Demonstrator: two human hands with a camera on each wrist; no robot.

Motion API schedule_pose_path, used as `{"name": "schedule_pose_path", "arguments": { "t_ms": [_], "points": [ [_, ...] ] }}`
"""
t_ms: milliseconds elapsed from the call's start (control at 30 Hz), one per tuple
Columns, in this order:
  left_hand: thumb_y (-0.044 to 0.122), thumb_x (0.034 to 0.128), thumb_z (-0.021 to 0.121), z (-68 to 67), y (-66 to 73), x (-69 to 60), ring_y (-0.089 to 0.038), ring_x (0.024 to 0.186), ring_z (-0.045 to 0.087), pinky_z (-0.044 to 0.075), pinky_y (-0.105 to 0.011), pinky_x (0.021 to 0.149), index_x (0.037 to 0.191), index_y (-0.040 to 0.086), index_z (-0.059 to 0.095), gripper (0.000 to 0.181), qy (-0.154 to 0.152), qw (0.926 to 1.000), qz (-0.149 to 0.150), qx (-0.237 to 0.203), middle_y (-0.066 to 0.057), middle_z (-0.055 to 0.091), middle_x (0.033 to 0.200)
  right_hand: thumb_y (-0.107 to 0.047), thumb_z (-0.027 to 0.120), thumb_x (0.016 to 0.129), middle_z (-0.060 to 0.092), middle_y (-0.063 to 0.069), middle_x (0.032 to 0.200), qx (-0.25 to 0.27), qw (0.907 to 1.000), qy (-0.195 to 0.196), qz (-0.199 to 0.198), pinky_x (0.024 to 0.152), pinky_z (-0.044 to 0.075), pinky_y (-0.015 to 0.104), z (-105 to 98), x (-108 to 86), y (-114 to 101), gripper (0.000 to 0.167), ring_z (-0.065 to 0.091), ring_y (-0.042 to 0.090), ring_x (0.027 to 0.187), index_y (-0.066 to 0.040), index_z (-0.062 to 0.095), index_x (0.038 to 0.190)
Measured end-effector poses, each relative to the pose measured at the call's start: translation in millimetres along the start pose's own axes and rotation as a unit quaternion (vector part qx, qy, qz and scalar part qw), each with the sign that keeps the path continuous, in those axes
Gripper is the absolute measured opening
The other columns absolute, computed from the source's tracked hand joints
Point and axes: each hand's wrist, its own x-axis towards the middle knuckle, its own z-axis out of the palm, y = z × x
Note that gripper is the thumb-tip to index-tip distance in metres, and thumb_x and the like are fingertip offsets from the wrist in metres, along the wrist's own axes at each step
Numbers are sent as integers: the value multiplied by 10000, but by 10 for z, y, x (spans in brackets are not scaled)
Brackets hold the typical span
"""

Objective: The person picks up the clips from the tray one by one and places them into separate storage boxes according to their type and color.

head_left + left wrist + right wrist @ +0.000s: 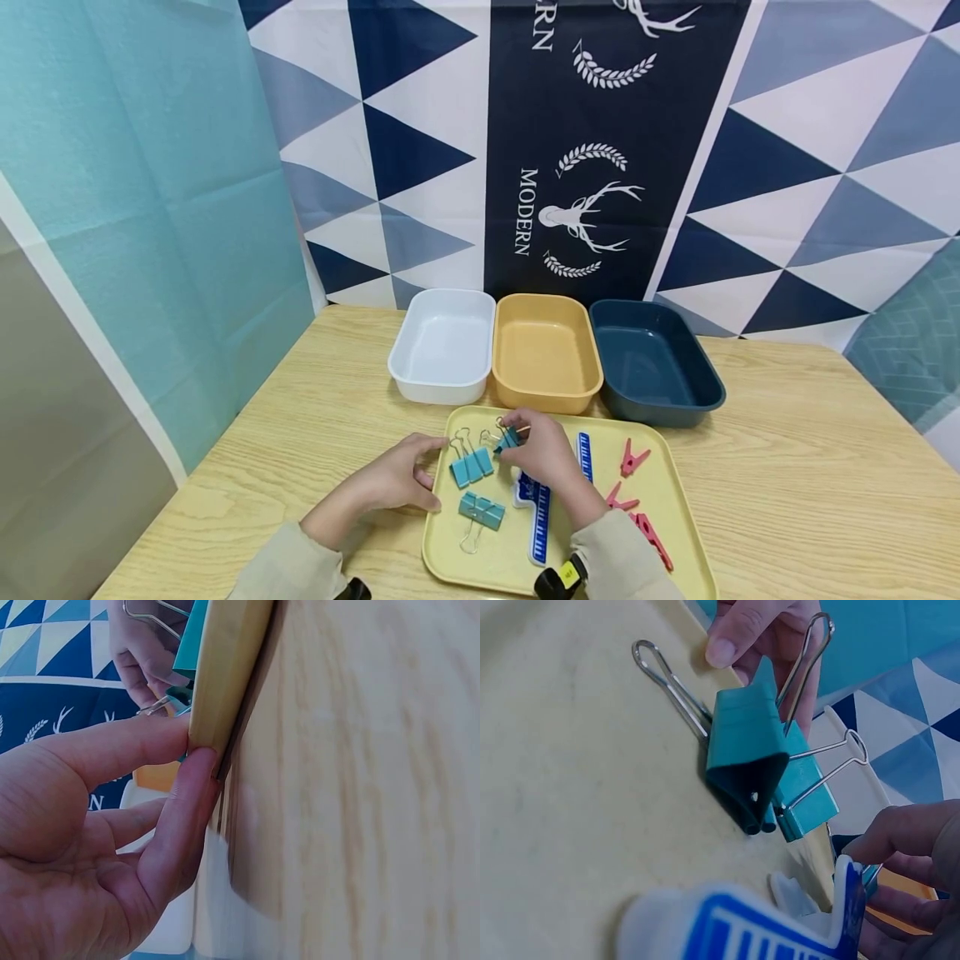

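My right hand (545, 450) pinches a teal binder clip (507, 440) above the far left part of the yellow tray (600, 562); in the right wrist view, a blue-and-white ruler partly hides that clip. My left hand (401, 477) rests against the tray's left rim, thumb and fingertips apart along it. Close to that hand lie two teal binder clips (471, 467) side by side, wire handles pointing away. Nearer on the tray sits another teal binder clip (482, 510), its lower handle pointing toward me. The left wrist view shows the fingertips (196, 761) touching the tray's edge.
Blue-and-white rulers (540, 525) lie mid-tray, partly under my right hand. Pink clothespins (651, 537) are scattered on the tray's right side. Behind the tray stand a white bin (442, 392), a yellow-orange bin (547, 398) and a dark blue bin (660, 412), against a patterned cloth.
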Motion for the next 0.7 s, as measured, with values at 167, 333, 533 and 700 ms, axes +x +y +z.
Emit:
{"name": "schedule_pose_path", "arguments": {
  "t_ms": [167, 333, 533, 700],
  "points": [
    [-108, 615, 785, -2, 3, 3, -170, 801, 559, 527, -270, 667, 1370, -15, 407, 849, -14, 10000, -16, 29, -153, 420, 1255, -11, 773, 705, 619, 52, 982, 200, 9997, -52, 145, 796, 525, 402, -31, -16, -45, 331, 576, 255, 935, -74, 654, 1008],
    [-116, 598, 785, 4, -7, 1, -170, 791, 553, 532, -268, 657, 1368, -14, 411, 862, 36, 10000, -37, -22, -149, 423, 1248, -25, 769, 705, 619, 54, 1001, 356, 9991, -92, 217, 788, 524, 401, -60, -21, -81, 335, 572, 250, 945, -82, 657, 1016],
    [-117, 595, 782, 2, -9, 4, -168, 790, 552, 534, -263, 653, 1366, -20, 411, 861, 34, 10000, -30, -65, -152, 419, 1255, -46, 774, 712, 620, 50, 1013, 399, 9988, -65, 281, 796, 520, 405, -95, -29, -97, 348, 566, 256, 965, -88, 656, 1037],
    [-117, 604, 782, -2, -10, 7, -170, 793, 553, 533, -266, 657, 1366, -20, 411, 854, 8, 9999, -31, -100, -149, 419, 1251, -51, 769, 714, 622, 47, 1003, 436, 9986, -44, 298, 795, 519, 400, -109, -20, -109, 353, 564, 258, 966, -82, 655, 1048]
  ]
}}
